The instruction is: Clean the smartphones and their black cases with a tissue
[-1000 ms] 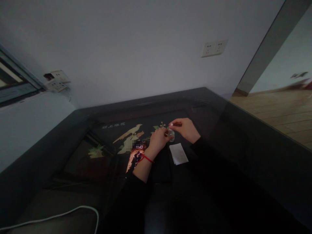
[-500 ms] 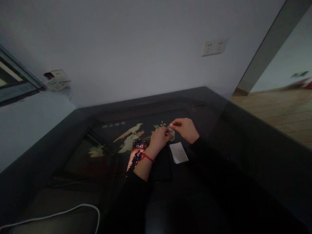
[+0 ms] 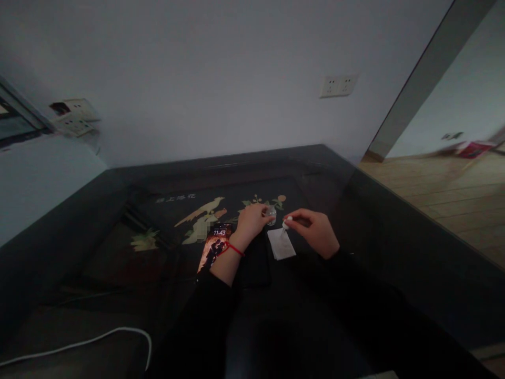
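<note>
My left hand [image 3: 251, 219], with a red cord at the wrist, grips a small clear jar [image 3: 270, 215] between thumb and fingers on the dark table. In a pinch, my right hand [image 3: 315, 229] holds a small white cap with a thin stem [image 3: 287, 222], whose lower end points down over the folded white paper [image 3: 282, 245]. Whether the stem touches the paper I cannot tell. Just left of my left wrist lies a lit phone [image 3: 213, 247] showing 11:43. Beneath that wrist is a flat black object [image 3: 256, 268], its kind unclear.
The glossy dark tabletop [image 3: 355, 295] carries a bird and flower design [image 3: 205, 210]. A white cable [image 3: 98, 337] curves at the lower left. Behind stands a wall with a socket plate [image 3: 338, 86]; wooden floor [image 3: 422, 184] shows beyond the right edge.
My right hand has moved from the jar's mouth, rightward and down, with the stemmed white cap now out over the paper. My left hand keeps hold of the jar. The view has shifted slightly.
</note>
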### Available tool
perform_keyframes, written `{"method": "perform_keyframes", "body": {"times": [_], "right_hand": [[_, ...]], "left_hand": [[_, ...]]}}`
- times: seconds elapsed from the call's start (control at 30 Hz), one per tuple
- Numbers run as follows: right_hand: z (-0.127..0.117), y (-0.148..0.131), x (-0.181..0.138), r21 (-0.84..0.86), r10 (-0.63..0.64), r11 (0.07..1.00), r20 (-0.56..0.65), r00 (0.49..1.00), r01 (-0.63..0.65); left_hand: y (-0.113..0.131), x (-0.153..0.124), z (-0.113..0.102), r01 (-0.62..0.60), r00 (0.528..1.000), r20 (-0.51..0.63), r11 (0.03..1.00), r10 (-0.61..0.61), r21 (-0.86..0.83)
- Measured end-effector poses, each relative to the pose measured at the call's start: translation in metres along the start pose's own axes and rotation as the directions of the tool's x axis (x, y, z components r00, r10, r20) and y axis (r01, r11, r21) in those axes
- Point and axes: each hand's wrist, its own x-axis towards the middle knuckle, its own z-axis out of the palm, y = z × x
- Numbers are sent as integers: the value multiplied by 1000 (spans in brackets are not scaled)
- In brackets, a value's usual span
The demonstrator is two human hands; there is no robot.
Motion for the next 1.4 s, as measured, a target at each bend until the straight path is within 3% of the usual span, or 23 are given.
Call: {"method": "perform_keyframes", "body": {"times": [0.13, 0.5, 0.73, 0.83, 1.03, 1.4], "right_hand": [[4, 13, -11, -22, 14, 1000, 12, 1000, -14], [5, 13, -12, -32, 3, 999, 2, 1000, -2], [-10, -15, 33, -48, -83, 996, -204, 975, 74], [-6, -25, 53, -68, -128, 991, -245, 961, 114], [17, -17, 62, -99, -163, 984, -169, 972, 147], [24, 8, 67, -241, -88, 966, 30, 996, 93]], "left_hand": [[2, -1, -1, 15, 1000, -8, 1000, -15, 0], [4, 0, -2, 10, 1000, -1, 1000, -10, 14], [0, 2, 1, 9, 1000, 2, 1000, -9, 11], [-1, 2, 2, 14, 1000, -5, 1000, -14, 15], [1, 1, 2, 27, 999, -37, 999, -26, 19], [1, 3, 2, 22, 1000, -16, 999, -21, 28]]}}
